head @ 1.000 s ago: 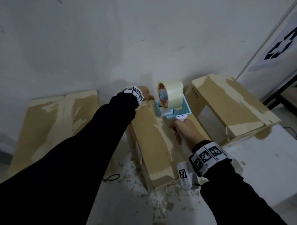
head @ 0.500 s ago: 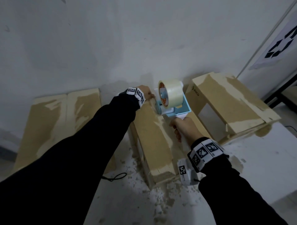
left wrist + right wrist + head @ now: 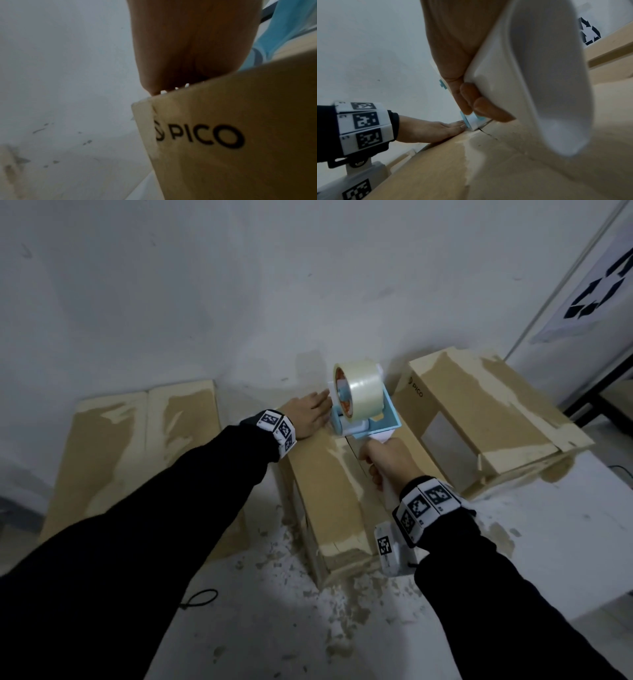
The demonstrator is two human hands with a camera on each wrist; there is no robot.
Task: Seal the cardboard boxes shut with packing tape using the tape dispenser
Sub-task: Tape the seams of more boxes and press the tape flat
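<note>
Boxes are standing on a white desk [image 3: 565, 559] against a pale wall, and the middle box [image 3: 325, 491] is the one being worked on, lying lengthwise away from the person, its near end and centre seam showing pale patches of torn tape. Nearest the camera, scraps of paper and tape [image 3: 342, 604] are littering the desk around that near end, with a black cord loop [image 3: 198, 599] lying to the left. Farther along, the right hand [image 3: 387, 462] is curling tight around the white handle of the dispenser [image 3: 368, 424]; the right wrist view is showing the fingers [image 3: 488, 108] wrapped under the handle. Its blue frame is sitting at the far end of the box top, over the seam, carrying an upright roll of clear tape [image 3: 358, 393]. Just left of it, the left hand [image 3: 310, 416] is lying flat with straight fingers on the far top of the same box, holding nothing, fingertips just beside the dispenser frame. Both wrists are wearing bands with black-and-white markers. To the right, a second box [image 3: 486, 419] printed PICO is sitting near the middle one; to the left, a third box [image 3: 137, 446] is lying well apart. On the far right wall, a sheet with a black recycling sign [image 3: 596, 292] is hanging.
</note>
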